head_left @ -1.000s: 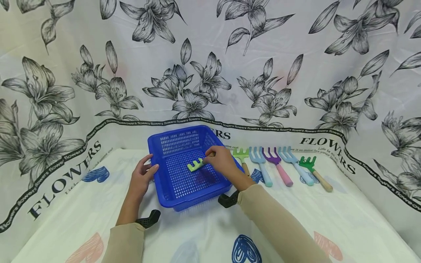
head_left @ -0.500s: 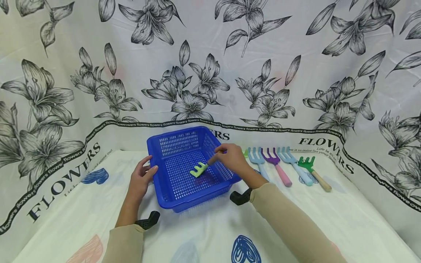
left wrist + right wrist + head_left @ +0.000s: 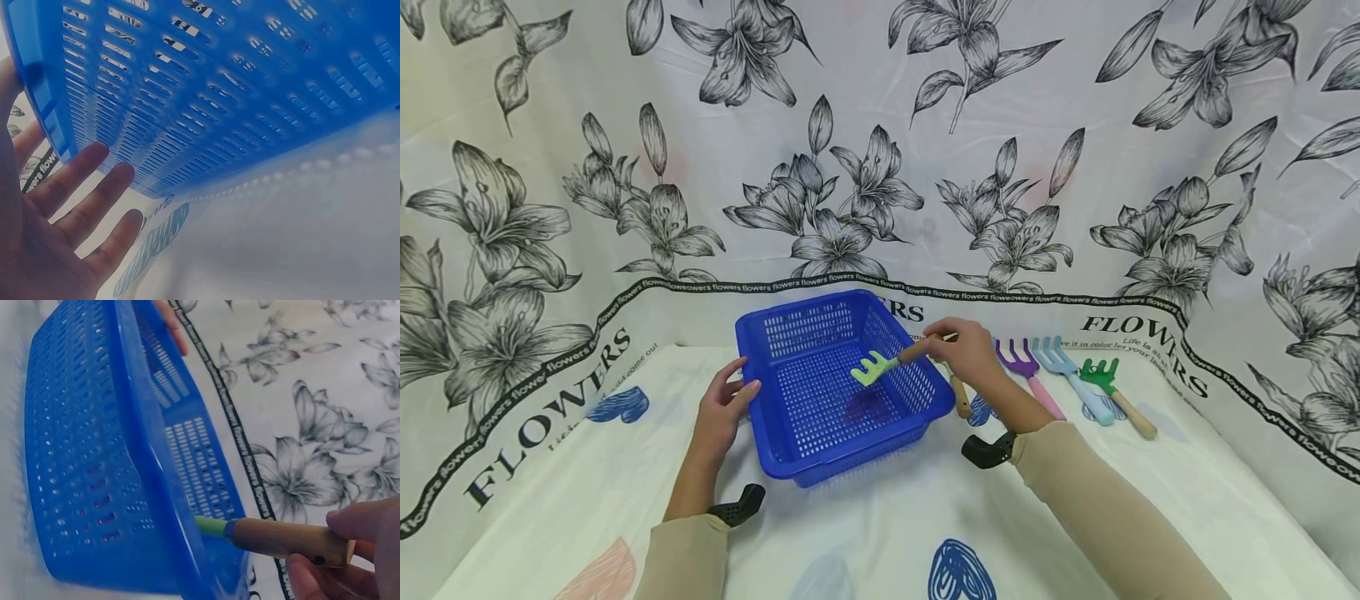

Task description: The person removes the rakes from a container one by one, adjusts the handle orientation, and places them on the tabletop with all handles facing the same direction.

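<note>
My left hand point(image 3: 724, 404) holds the left rim of a blue plastic basket point(image 3: 842, 452), thumb on the rim. In the left wrist view its other fingers point(image 3: 81, 212) spread along the basket's outer side. Over the basket's right part, my right hand point(image 3: 966, 350) pinches a small light green hand rake point(image 3: 872, 368) near the end of its wooden handle point(image 3: 281, 537). The rake's tines point left and down inside the basket, above its perforated floor. In the right wrist view the rim hides the tines.
Right of the basket lie a wooden handle point(image 3: 960, 398), a purple fork with a pink handle point(image 3: 1021, 362), a light blue fork point(image 3: 1071, 371) and a green rake with a wooden handle point(image 3: 1112, 392). A flower-printed curtain point(image 3: 880, 208) stands behind the cloth-covered table point(image 3: 850, 542).
My right hand has moved right and slightly up with the light green rake, drawing it toward the basket's right rim. My left hand has stayed at the left rim.
</note>
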{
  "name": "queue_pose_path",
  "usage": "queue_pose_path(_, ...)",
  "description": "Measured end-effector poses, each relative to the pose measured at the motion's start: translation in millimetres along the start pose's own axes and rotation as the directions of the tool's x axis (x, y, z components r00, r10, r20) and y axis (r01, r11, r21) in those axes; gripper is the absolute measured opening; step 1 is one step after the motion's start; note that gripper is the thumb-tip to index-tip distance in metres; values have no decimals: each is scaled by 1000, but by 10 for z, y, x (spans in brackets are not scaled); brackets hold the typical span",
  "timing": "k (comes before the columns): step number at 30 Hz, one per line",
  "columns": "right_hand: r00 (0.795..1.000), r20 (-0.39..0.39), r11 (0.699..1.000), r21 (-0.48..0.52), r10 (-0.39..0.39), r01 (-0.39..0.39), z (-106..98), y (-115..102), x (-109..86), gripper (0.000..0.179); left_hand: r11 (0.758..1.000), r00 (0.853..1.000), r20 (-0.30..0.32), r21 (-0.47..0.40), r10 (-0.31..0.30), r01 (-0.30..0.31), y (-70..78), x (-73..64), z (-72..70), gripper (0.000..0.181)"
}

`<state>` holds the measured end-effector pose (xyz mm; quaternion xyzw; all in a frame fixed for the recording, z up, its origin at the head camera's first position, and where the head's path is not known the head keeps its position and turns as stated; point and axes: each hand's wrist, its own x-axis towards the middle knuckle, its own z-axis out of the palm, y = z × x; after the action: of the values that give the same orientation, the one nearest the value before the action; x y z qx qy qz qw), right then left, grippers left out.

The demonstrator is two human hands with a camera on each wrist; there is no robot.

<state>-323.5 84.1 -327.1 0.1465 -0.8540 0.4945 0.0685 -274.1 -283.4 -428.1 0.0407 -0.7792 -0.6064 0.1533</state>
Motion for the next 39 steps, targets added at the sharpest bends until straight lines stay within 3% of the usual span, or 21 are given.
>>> queue_pose_path(8,999,-36,988,154,19,-13,-298,90,-48,28,1000,1000,6,-5,-11,11,19,-10,-8,64)
queue_pose_path(18,995,-90,949,311,-29,56,-540,193,-119,29,1000,1000,9,-11,-15,15,40,-16,-18,64)
queue_pose_path(31,978,-202,930,366,47,31,-813,413,-299,30,1000,1000,-6,0,-10,10,20,-6,-7,63)
queue_pose_path(39,961,-255,922,387,102,5,-1010,662,-443,17,1000,1000,4,8,-22,22,30,-3,-6,65)
